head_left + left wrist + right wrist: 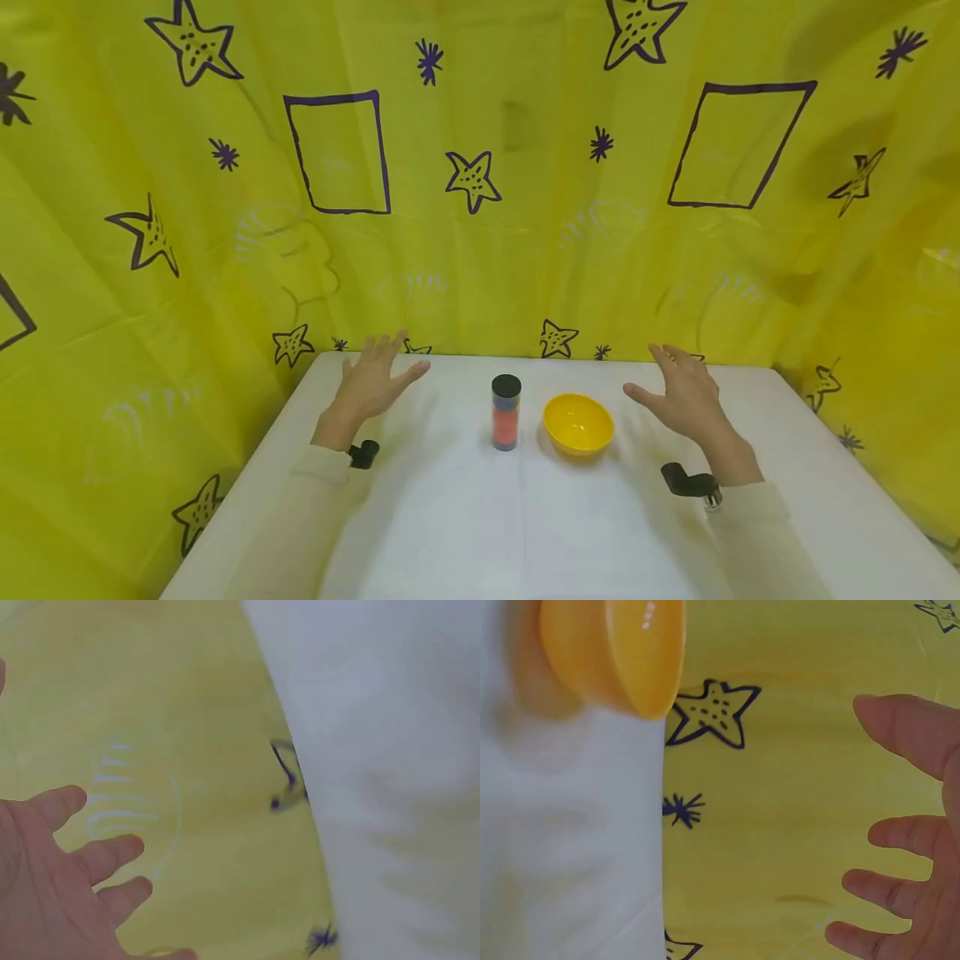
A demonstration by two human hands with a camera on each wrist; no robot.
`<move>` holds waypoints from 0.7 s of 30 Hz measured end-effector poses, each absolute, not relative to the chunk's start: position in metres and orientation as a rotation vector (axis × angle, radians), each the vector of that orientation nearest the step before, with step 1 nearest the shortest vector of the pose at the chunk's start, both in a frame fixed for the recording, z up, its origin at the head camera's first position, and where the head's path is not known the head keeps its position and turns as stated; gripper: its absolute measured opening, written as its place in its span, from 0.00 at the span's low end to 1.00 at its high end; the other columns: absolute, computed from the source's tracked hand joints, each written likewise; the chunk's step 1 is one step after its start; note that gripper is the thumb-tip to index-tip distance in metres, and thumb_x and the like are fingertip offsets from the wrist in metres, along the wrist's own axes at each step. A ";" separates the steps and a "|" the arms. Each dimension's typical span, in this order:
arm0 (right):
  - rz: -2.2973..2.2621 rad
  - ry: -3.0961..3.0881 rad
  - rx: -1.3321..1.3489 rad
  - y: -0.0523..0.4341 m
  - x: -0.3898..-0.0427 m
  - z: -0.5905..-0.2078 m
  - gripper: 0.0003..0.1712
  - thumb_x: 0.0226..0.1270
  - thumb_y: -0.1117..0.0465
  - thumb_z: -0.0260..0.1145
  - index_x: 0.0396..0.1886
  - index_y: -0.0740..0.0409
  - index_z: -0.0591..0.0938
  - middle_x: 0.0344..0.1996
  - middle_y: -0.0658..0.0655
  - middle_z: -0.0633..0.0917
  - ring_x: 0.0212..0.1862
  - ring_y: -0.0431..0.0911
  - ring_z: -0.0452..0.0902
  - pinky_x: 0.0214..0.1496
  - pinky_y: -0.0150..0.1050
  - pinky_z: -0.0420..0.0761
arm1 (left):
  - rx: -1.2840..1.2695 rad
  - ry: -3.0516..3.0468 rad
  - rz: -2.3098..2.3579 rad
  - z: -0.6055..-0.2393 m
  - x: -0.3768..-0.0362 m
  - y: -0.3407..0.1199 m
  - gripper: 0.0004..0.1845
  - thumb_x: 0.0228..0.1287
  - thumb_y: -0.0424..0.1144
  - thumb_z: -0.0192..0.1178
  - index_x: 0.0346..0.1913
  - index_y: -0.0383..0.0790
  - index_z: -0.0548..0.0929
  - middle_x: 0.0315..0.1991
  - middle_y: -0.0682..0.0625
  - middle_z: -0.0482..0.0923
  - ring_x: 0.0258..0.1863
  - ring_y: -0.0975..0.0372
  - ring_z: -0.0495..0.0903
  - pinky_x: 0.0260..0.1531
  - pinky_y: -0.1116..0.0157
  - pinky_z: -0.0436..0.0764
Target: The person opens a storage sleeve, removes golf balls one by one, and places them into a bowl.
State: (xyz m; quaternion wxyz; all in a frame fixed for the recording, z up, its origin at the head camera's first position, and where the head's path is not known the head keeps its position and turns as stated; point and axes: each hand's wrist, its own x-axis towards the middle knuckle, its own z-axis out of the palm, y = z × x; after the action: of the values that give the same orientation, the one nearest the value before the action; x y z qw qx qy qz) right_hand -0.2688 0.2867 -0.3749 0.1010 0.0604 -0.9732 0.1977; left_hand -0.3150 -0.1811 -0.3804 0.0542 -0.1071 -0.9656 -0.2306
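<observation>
A clear cylindrical container (pixel 506 423) with a black lid and reddish-pink contents stands upright on the white table. Just right of it sits a yellow bowl (pixel 577 425), its inside bare; the right wrist view shows the side of the same bowl (pixel 615 652). My left hand (pixel 371 385) is raised over the table's left part, fingers spread, holding nothing. On the other side, my right hand (pixel 684 396) hovers to the right of the bowl, apart from it, with thumb and fingers extended. Spread fingers (pixel 112 859) also show in the left wrist view.
The white table (pixel 465 525) reaches back to a yellow curtain (pixel 517 267) printed with dark stars and squares, which also hangs along both sides. Each wrist wears a black device, one on the left (pixel 364 454) and one on the right (pixel 686 481).
</observation>
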 end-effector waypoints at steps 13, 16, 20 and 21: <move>0.994 -2.679 0.381 0.251 -0.251 -0.363 0.32 0.76 0.50 0.64 0.70 0.63 0.72 0.66 0.68 0.77 0.67 0.65 0.71 0.64 0.68 0.72 | -0.337 -2.441 -1.471 -0.390 -0.302 -0.132 0.26 0.77 0.52 0.57 0.72 0.47 0.73 0.64 0.41 0.81 0.69 0.47 0.74 0.69 0.41 0.68; 1.040 -2.606 0.439 0.246 -0.250 -0.368 0.26 0.76 0.53 0.65 0.66 0.61 0.76 0.61 0.65 0.82 0.62 0.61 0.76 0.59 0.64 0.77 | -0.331 -2.357 -1.515 -0.396 -0.301 -0.122 0.18 0.75 0.46 0.60 0.62 0.44 0.81 0.55 0.43 0.85 0.58 0.50 0.81 0.63 0.47 0.76; 1.047 -2.511 0.493 0.240 -0.254 -0.375 0.20 0.74 0.57 0.66 0.61 0.58 0.80 0.52 0.58 0.87 0.53 0.51 0.82 0.52 0.48 0.81 | -0.362 -2.329 -1.525 -0.408 -0.302 -0.111 0.12 0.74 0.41 0.62 0.54 0.43 0.86 0.46 0.46 0.87 0.48 0.53 0.84 0.52 0.55 0.81; 1.041 -2.497 0.501 0.239 -0.254 -0.376 0.18 0.74 0.58 0.67 0.60 0.58 0.81 0.49 0.57 0.88 0.51 0.48 0.82 0.51 0.44 0.81 | -0.377 -2.338 -1.515 -0.412 -0.303 -0.108 0.11 0.73 0.40 0.62 0.53 0.43 0.87 0.44 0.46 0.88 0.47 0.54 0.84 0.50 0.57 0.81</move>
State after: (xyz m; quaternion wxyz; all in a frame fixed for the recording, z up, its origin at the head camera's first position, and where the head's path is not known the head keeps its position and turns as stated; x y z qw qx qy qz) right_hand -0.2543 0.2386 -0.3756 0.1939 0.1785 -0.8903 0.3713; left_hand -0.3030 -0.1085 -0.4116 0.1645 -0.1321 -0.8204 -0.5315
